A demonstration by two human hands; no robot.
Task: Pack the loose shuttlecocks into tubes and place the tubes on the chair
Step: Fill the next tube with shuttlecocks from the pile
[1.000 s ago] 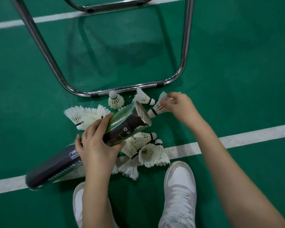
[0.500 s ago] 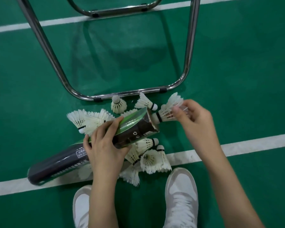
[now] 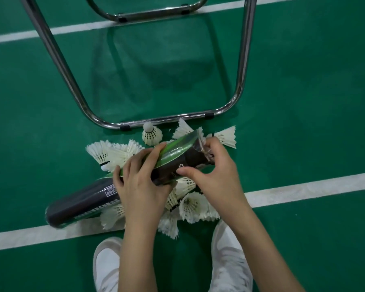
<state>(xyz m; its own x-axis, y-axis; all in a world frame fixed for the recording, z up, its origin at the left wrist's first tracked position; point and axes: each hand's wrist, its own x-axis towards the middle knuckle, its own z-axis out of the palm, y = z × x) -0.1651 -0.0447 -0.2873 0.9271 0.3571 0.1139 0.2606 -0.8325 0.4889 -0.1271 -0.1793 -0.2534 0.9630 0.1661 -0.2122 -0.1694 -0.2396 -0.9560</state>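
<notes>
Open green floor (image 3: pixel 303 102) right — chair frame (image 3: pixel 241 60) ahead, loose shuttlecocks (image 3: pixel 105 151) crowding the middle

Green court floor (image 3: pixel 303 102) w/ two white lines (image 3: pixel 303 189); light reflects off its surface. Chrome tube chair frame (image 3: pixel 167 120) stands on it, casting soft shadow.

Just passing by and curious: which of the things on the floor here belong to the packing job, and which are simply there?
Part of the job:
- dark cardboard tube with green band, gripped by left hand
- right hand at its open end
- loose white feather shuttlecocks
- chrome tubular chair frame

Simply there:
- white court line
- white sneakers
</notes>
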